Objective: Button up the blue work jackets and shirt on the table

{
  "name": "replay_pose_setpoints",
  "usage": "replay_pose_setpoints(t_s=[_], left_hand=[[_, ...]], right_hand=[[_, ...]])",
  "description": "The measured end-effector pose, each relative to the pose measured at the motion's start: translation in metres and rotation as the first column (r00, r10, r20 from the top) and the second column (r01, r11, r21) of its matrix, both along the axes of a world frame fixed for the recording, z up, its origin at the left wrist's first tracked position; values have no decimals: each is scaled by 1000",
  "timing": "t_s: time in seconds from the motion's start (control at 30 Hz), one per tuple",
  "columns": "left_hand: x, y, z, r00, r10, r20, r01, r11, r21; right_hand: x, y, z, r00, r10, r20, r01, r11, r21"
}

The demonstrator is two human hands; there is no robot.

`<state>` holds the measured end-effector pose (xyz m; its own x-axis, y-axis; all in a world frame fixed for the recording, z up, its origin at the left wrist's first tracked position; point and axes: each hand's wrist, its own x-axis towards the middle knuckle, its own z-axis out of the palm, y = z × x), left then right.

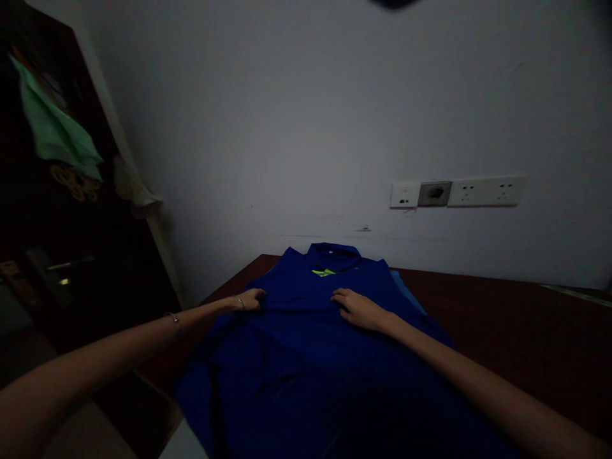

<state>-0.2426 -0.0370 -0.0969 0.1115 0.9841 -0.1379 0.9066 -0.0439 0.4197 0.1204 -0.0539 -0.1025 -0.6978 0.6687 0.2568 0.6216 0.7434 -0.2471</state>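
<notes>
Blue shirt (296, 344) spread over dark reddish surface (502, 319), collar (335, 258) toward wall (287, 127). Left hand (251, 298) curled against cloth; right hand (362, 310) laid across chest area, fingers bent. Wall sockets (485, 192) beyond; green cloth (57, 131) hanging on door (124, 268).

The bottom edge cuts off the blue shirt (310, 344), whose collar label (331, 252) is unreadably small.

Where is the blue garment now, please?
In the head view, the blue garment lies low centre on the brown table, beneath the left hand and right hand.
</notes>
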Motion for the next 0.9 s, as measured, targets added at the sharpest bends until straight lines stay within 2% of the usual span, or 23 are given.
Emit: replay_pose_setpoints(t_s=[0.1, 0.23, 0.33, 0.47, 0.57, 0.67, 0.73, 0.77, 0.83, 0.9], left_hand=[[-2, 0, -4, 993, 22, 113, -19, 999, -34], [-12, 0, 0, 984, 51, 170, -30, 992, -124], [-22, 0, 4, 985, 87, 148, -64, 987, -149], [-37, -3, 6, 988, 134, 78, -129, 989, -76], [-46, -9, 3, 987, 149, 63, -145, 988, -56], [-53, -17, -3, 975, 204, 88, -196, 976, -90], [-57, -20, -6, 962, 248, 113, -235, 964, -121], [-59, -21, -7, 957, 262, 121, -246, 960, -136], [-62, -23, -9, 951, 276, 135, -255, 954, -155], [-64, -23, -9, 952, 270, 144, -246, 955, -166]], right_hand=[[-29, 14, -11, 998, 59, 12, -59, 998, 8], [-63, 22, -19, 992, 125, -25, -124, 992, 22], [-84, 21, -22, 985, 167, -37, -165, 985, 54], [-108, 11, -22, 965, 261, -35, -259, 964, 59], [-123, 4, -19, 925, 372, -76, -371, 928, 15], [-137, 2, -16, 882, 453, -129, -461, 886, -41], [-147, 5, -17, 895, 399, -202, -415, 909, -41], [-152, 7, -17, 910, 331, -250, -351, 935, -41], [-163, 11, -20, 936, 141, -324, -170, 983, -64], [-175, 16, -23, 950, -34, -311, -2, 993, -115]])
